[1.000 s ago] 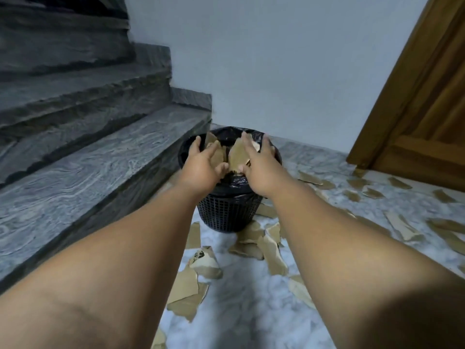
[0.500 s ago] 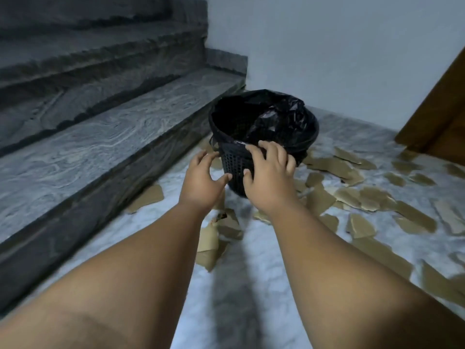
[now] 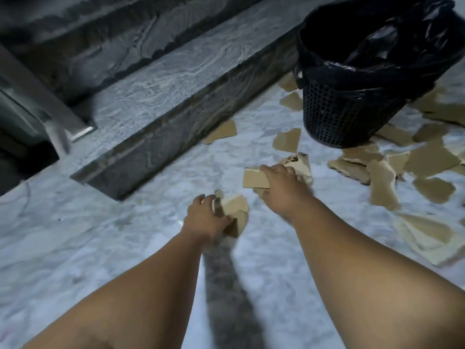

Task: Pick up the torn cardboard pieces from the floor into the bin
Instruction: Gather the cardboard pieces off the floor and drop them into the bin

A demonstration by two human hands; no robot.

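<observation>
A black mesh bin (image 3: 352, 107) lined with a black bag stands at the upper right on the marble floor. Brown torn cardboard pieces lie all around its base. My left hand (image 3: 206, 217) grips a folded brown piece (image 3: 236, 207) low over the floor. My right hand (image 3: 281, 185) curls its fingers over a flat rectangular piece (image 3: 254, 178), with a printed scrap (image 3: 299, 163) just beyond it. Both hands are well short of the bin.
Grey stone stairs (image 3: 161, 79) run along the left, their lowest step ending near my left hand. A metal railing post (image 3: 55, 129) stands on that step. Several more cardboard scraps (image 3: 427, 157) lie right of the bin and at the right edge.
Both hands dropped from the bin's rim to the floor in front of it and took hold of cardboard pieces. The view tilted down and left.
</observation>
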